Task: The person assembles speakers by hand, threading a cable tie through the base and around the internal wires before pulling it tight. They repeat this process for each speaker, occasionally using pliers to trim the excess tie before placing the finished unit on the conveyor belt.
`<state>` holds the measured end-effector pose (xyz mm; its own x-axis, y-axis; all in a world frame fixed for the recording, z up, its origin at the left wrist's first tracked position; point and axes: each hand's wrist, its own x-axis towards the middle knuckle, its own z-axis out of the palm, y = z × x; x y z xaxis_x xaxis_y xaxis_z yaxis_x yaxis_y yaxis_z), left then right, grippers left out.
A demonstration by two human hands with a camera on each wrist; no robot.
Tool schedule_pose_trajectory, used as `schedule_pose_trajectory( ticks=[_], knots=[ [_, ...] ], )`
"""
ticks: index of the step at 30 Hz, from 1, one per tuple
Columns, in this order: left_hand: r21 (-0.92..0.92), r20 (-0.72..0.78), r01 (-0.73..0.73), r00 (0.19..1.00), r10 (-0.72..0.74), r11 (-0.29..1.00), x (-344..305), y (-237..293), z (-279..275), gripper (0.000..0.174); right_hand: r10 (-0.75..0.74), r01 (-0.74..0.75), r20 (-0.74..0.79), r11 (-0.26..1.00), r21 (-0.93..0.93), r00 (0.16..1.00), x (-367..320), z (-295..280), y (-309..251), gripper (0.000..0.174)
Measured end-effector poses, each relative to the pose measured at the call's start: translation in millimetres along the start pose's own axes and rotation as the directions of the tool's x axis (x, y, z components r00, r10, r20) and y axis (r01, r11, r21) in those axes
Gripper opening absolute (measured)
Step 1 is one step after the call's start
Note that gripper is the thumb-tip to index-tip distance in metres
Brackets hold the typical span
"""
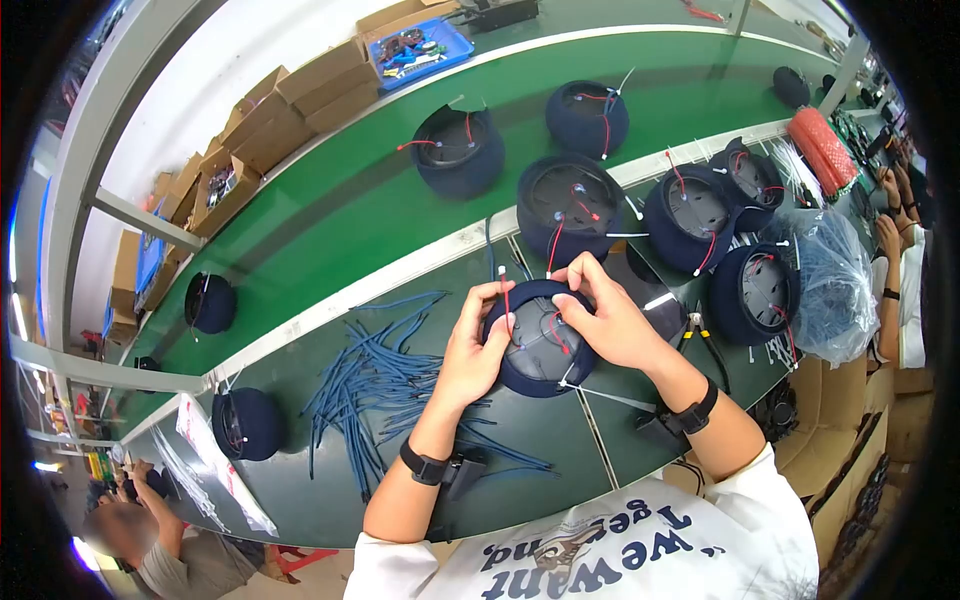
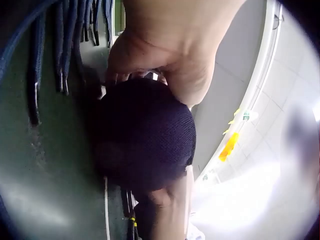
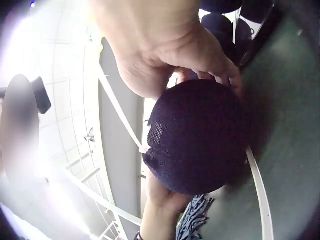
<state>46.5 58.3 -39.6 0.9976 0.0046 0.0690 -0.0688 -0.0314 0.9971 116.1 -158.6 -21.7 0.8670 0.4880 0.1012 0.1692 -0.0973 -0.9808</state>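
A round shell [image 1: 532, 352], covered outside in navy knit fabric with a dark plastic inside facing up, is held between both hands over the green table. My left hand [image 1: 474, 348] grips its left rim, thumb at the inner edge beside a red wire [image 1: 507, 300] with a white tip. My right hand [image 1: 622, 326] grips the upper right rim, its thumb over the inside edge. A white cable tie [image 1: 612, 397] sticks out from the near side. In both wrist views the knit underside [image 2: 147, 132] hides most of the fingers.
Navy cords [image 1: 372, 385] lie in a heap left of the hands. Several similar shells [image 1: 697, 212] stand to the right and on the green belt [image 1: 345, 190] behind. Yellow-and-black cutters [image 1: 708, 345] and a clear plastic bag [image 1: 828, 285] lie to the right. Other people work at both sides.
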Motion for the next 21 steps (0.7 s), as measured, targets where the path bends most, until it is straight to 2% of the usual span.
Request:
schedule_pose_trajectory(
  ticks=[1, 2, 3, 4, 5, 6, 7, 9, 10, 13, 14, 17, 20, 21],
  knots=[
    [0.021, -0.009, -0.026, 1.000, 0.027, 0.999, 1, 1, 1, 0.037, 0.050, -0.050, 0.002, 0.996, 0.077, 0.999, -2, -1, 0, 0.022],
    [-0.070, 0.021, 0.129, 0.992, -0.128, 0.989, -1, 5, -4, 0.040, 0.097, -0.098, 0.009, 0.984, 0.151, 0.995, -4, -3, -1, 0.020],
    [-0.091, 0.005, 0.066, 0.998, -0.066, 0.994, -4, 4, -11, 0.043, 0.144, -0.144, 0.018, 0.964, 0.225, 0.989, -6, -8, -1, 0.019],
    [-0.111, -0.012, 0.005, 1.000, -0.007, 0.994, -9, 0, -20, 0.045, 0.119, -0.133, 0.065, 0.948, 0.290, 0.991, -11, -16, 2, 0.021],
    [-0.131, -0.032, -0.053, 0.998, 0.049, 0.990, -15, -3, -29, 0.048, 0.076, -0.109, 0.122, 0.950, 0.292, 0.990, -18, -27, 4, 0.032],
    [-0.179, 0.028, -0.029, 0.999, 0.034, 0.983, -23, 2, -35, 0.066, 0.054, -0.108, 0.165, 0.934, 0.341, 0.985, -26, -31, 4, 0.038],
    [-0.093, 0.071, -0.052, 0.996, 0.059, 0.994, -26, 7, -31, 0.071, 0.033, -0.114, 0.207, 0.914, 0.390, 0.978, -34, -32, 3, 0.045],
    [0.077, 0.162, -0.107, 0.982, 0.093, 0.991, -30, 14, -19, 0.081, 0.019, -0.094, 0.210, 0.932, 0.350, 0.977, -41, -23, -1, 0.053],
    [0.014, 0.160, -0.122, 0.980, 0.118, 0.992, -27, 7, -13, 0.087, 0.003, -0.074, 0.211, 0.942, 0.329, 0.977, -41, -20, -3, 0.057],
    [0.019, 0.077, -0.151, 0.986, 0.149, 0.988, -22, -5, -1, 0.084, -0.050, 0.010, 0.202, 0.981, 0.195, 0.978, -43, -18, 7, 0.061],
    [0.087, 0.030, -0.156, 0.988, 0.154, 0.984, -22, -6, 5, 0.081, -0.073, 0.040, 0.164, 0.979, 0.198, 0.984, -45, -14, 10, 0.064],
    [0.104, -0.046, -0.079, 0.995, 0.084, 0.991, -22, -1, 14, 0.077, -0.106, 0.094, 0.112, 0.990, 0.107, 0.988, -46, -9, 15, 0.070],
    [0.067, -0.210, -0.047, 0.976, 0.060, 0.997, -35, -6, 17, 0.073, -0.107, 0.109, -0.027, 0.991, 0.083, 0.994, -50, -5, 4, 0.059],
    [0.303, -0.305, -0.178, 0.913, 0.272, 0.936, -44, -5, 8, 0.066, -0.150, 0.150, 0.036, 0.989, 0.008, 0.988, -49, -11, -3, 0.052]
  ],
)
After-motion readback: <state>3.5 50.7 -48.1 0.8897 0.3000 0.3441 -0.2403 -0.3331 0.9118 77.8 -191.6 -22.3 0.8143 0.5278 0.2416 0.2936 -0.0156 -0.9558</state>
